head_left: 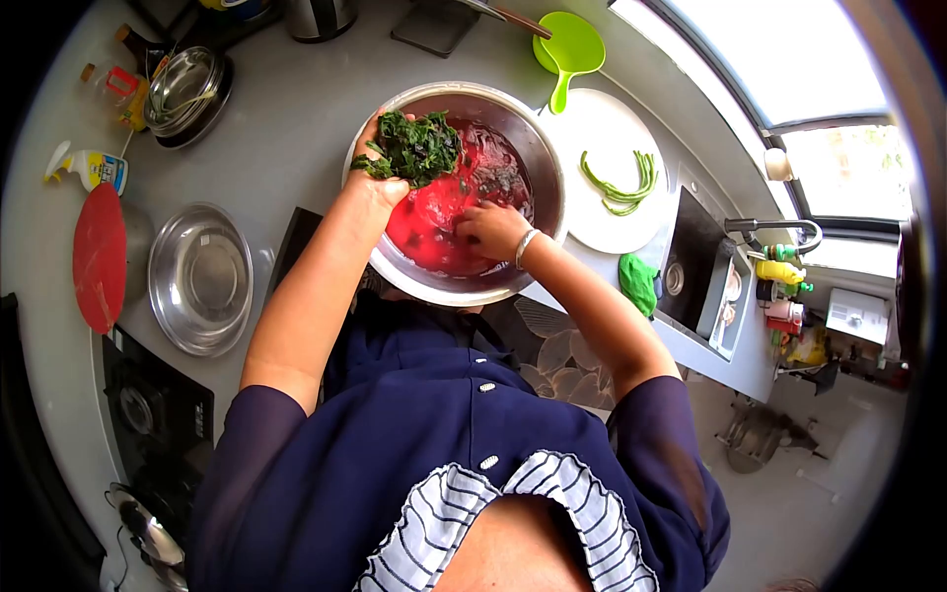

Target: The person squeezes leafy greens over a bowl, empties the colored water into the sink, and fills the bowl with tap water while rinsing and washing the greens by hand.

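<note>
A large steel basin holds red-tinted water, with dark leafy bits under the surface on its right side. Over the basin's left part, my left hand is closed around a bunch of wet, dark green leafy vegetables. My right hand, with a bracelet at the wrist, dips into the water at the basin's right. Its fingers curl downward, partly under the surface, and whatever they hold is hidden.
Right of the basin, a white board carries several green beans. A green ladle lies above it. Beyond are a green cloth and the sink. A steel bowl and a stove are on the left.
</note>
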`<state>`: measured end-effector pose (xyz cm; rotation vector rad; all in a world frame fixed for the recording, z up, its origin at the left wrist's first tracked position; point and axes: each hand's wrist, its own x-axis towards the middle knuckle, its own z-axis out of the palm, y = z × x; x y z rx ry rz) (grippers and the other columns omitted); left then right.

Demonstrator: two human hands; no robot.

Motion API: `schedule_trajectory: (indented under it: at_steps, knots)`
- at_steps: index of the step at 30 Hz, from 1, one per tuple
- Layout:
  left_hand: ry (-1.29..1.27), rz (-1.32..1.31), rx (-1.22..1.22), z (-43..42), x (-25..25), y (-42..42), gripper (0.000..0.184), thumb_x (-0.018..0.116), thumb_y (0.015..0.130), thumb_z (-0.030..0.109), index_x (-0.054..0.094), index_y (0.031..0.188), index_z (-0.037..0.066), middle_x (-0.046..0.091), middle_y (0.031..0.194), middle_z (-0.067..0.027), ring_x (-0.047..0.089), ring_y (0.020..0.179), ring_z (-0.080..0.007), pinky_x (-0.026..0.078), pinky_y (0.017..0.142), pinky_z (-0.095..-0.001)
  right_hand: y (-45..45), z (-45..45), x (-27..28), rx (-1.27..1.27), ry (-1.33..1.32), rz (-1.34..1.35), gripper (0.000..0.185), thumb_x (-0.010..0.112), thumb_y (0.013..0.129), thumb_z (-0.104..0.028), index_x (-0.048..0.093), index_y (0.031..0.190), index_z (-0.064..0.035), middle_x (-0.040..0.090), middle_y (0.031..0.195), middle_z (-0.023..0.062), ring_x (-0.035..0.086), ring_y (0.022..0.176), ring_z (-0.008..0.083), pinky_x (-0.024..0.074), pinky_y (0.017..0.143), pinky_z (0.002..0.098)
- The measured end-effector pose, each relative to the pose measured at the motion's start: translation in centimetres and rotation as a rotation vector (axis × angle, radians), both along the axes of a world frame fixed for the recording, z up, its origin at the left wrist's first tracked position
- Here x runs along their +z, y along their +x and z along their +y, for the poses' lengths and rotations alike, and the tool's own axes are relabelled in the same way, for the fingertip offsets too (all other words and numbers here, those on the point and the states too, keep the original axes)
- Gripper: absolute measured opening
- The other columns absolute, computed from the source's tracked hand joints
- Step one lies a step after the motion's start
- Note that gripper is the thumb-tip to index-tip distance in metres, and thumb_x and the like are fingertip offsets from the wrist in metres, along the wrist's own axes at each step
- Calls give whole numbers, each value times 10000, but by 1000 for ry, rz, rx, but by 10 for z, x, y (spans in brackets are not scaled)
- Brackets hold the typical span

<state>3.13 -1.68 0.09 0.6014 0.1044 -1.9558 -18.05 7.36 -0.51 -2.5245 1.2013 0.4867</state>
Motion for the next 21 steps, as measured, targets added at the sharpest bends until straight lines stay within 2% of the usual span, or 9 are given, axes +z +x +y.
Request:
schedule_trajectory:
  at_steps: [1, 3, 4, 8, 11, 13, 17, 19, 21]
  knots:
    - [12, -2, 5, 0, 1, -1, 273, 599, 869, 364, 633, 829, 97, 671, 848, -78, 650, 821, -290, 538, 787, -480, -3, 1, -1, 1, -1, 3, 325, 606, 798, -394, 651, 1061, -209, 596, 1105, 42, 570, 1060, 275, 499, 811, 503]
    - [32, -3, 25, 2, 3, -4, 273, 599, 871, 365, 630, 827, 97, 671, 848, -79, 649, 819, -292, 538, 786, -480, -8, 2, -3, -66, 289, -60, 283, 584, 795, -370, 694, 959, -168, 669, 997, 84, 639, 927, 289, 511, 788, 434]
    - [55, -7, 44, 2, 5, -6, 274, 599, 872, 366, 628, 826, 97, 671, 848, -80, 649, 818, -294, 538, 785, -481, -9, 2, -4, -39, 307, -95, 251, 607, 760, -317, 712, 910, -147, 692, 905, 105, 657, 837, 293, 505, 779, 381]
    - [54, -4, 6, 1, 1, -11, 271, 594, 878, 364, 625, 827, 99, 668, 842, -84, 648, 816, -295, 539, 780, -480, -13, 2, 3, -80, 477, -181, 224, 637, 725, -279, 730, 882, -149, 695, 867, 95, 657, 839, 279, 502, 769, 385]
    - [54, 13, 14, 2, 1, -13, 267, 587, 883, 360, 623, 824, 102, 665, 826, -83, 647, 805, -296, 540, 777, -479, -15, -2, 5, 17, 501, -245, 181, 657, 712, -152, 729, 876, -129, 694, 800, 90, 655, 736, 237, 501, 712, 352]
    - [73, -25, 31, 4, 1, -14, 272, 577, 888, 359, 624, 809, 104, 663, 810, -80, 647, 792, -294, 540, 774, -477, -19, -3, 11, -126, 568, -339, 179, 695, 685, -218, 755, 835, -139, 702, 835, 89, 665, 788, 240, 504, 750, 342]
    - [105, -16, 77, 6, -2, -16, 297, 556, 896, 375, 622, 797, 104, 659, 801, -76, 645, 783, -292, 544, 755, -476, -33, -2, 15, -415, 656, -556, 189, 724, 724, -196, 755, 896, -125, 718, 854, 59, 665, 755, 174, 511, 724, 298]
    - [71, -55, 53, 8, -5, -16, 334, 533, 903, 401, 617, 785, 101, 654, 799, -81, 643, 783, -291, 547, 746, -479, -24, -1, 51, -816, 789, -714, 185, 716, 791, -165, 740, 956, -85, 715, 870, 30, 645, 761, 106, 516, 707, 262]
    - [82, -31, 35, 12, -4, -17, 294, 522, 923, 350, 621, 860, 80, 655, 858, -89, 640, 840, -308, 537, 800, -510, -13, -3, 81, -846, 775, -804, 189, 680, 837, -106, 714, 1016, -57, 698, 871, 11, 624, 781, 74, 518, 704, 242]
